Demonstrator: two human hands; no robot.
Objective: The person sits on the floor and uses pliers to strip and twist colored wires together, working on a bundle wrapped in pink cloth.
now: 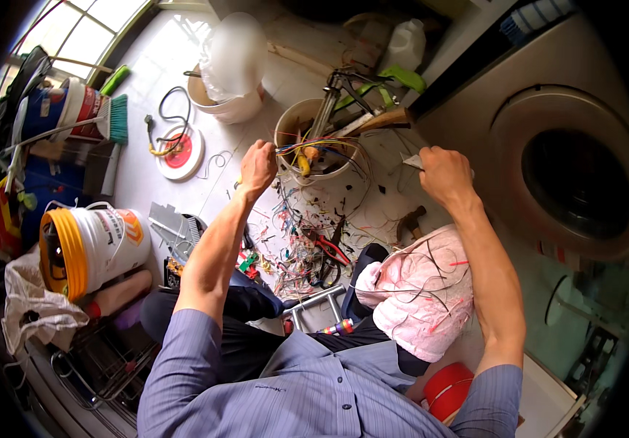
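- Here the left hand [257,166] is pinched shut on a bundle of coloured wires [314,144] stretched over a cream bucket [290,120].
- The right hand [442,174] is clenched on a small blade [412,160], just right of the bucket.
- Wire scraps [292,248] and red-handled pliers [332,252] litter the floor [154,66] below.

Daylight from the window [81,29] at my upper left washed the white floor [154,66] in glare; fisheye edges bent and darkened, and shadows stayed soft.
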